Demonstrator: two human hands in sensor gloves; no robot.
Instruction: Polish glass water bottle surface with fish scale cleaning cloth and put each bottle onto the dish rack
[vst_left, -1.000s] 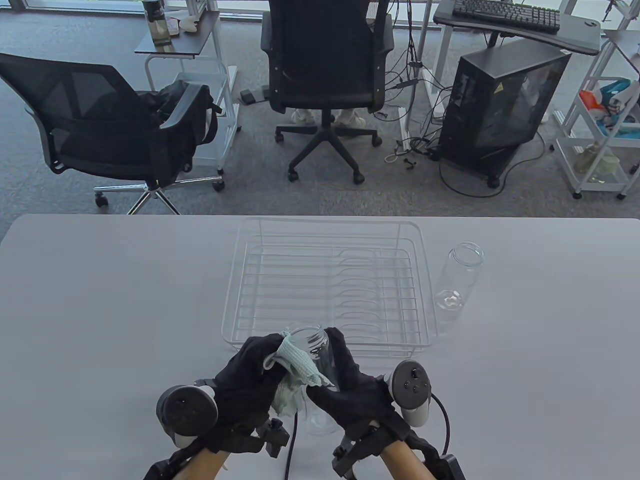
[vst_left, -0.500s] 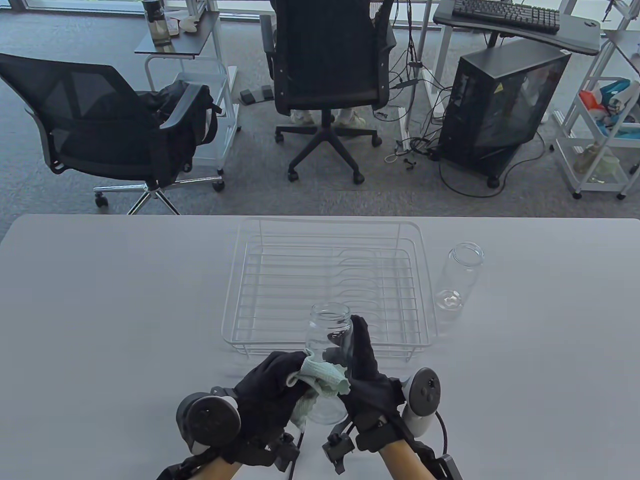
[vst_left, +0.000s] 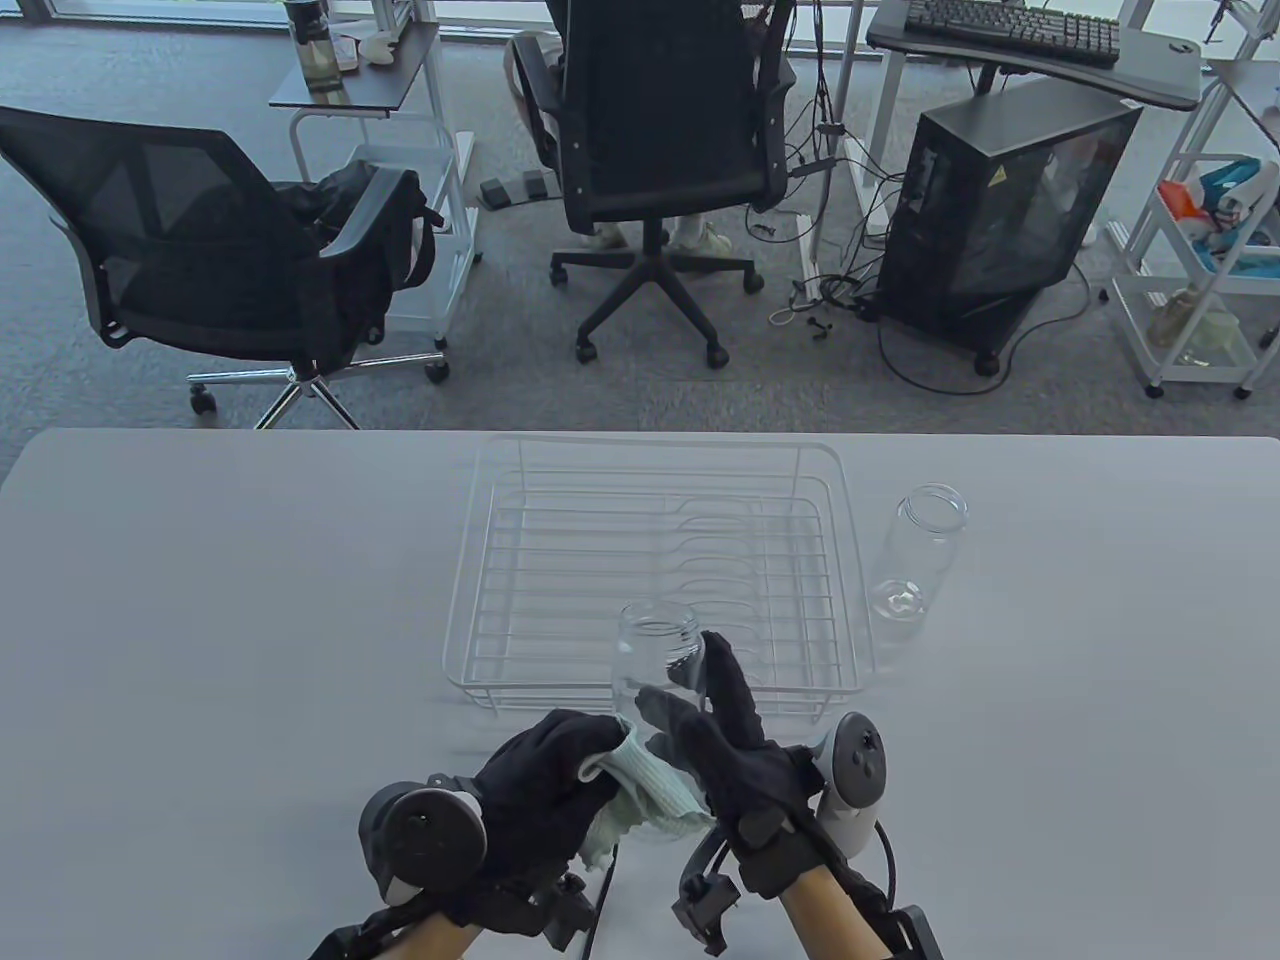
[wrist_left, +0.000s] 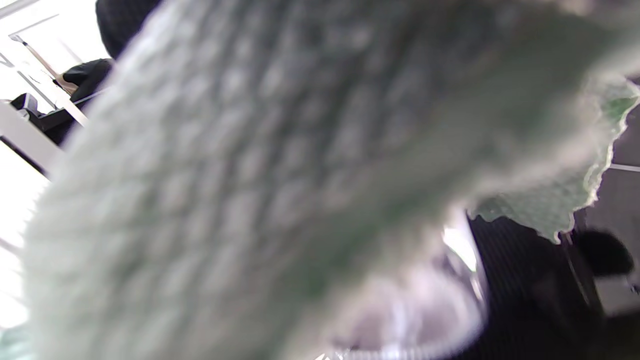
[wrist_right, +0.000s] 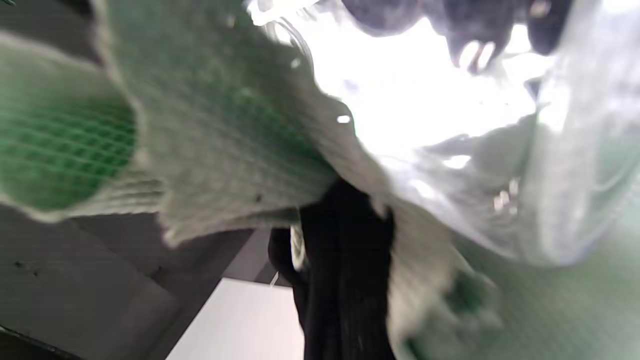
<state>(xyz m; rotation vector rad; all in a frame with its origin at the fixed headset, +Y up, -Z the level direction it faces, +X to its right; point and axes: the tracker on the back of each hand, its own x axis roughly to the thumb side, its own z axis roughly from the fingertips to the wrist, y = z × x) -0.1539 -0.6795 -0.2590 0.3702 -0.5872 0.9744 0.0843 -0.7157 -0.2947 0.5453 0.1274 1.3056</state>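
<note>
A clear glass bottle (vst_left: 657, 650) stands upright just in front of the dish rack (vst_left: 655, 441). My right hand (vst_left: 700, 700) holds it, thumb across its near side and fingers up its right side. Low on the bottle's left side, my left hand (vst_left: 585, 745) grips the pale green fish scale cloth (vst_left: 655, 790) and presses it to the glass. The bottle's base is hidden by the cloth and hands. In the left wrist view the cloth (wrist_left: 250, 175) fills most of the frame. The right wrist view shows the cloth (wrist_right: 200, 125) against the glass (wrist_right: 475, 175).
A second open glass bottle (vst_left: 918, 550) stands on the grey table (vst_left: 200, 600) right of the rack. The white wire rack holds nothing. Office chairs, a computer tower and carts stand beyond the table's far edge.
The bottle went from tilted left to upright and shifted a little right. My left hand slid the cloth from the neck down to the lower body. My right fingers straightened somewhat.
</note>
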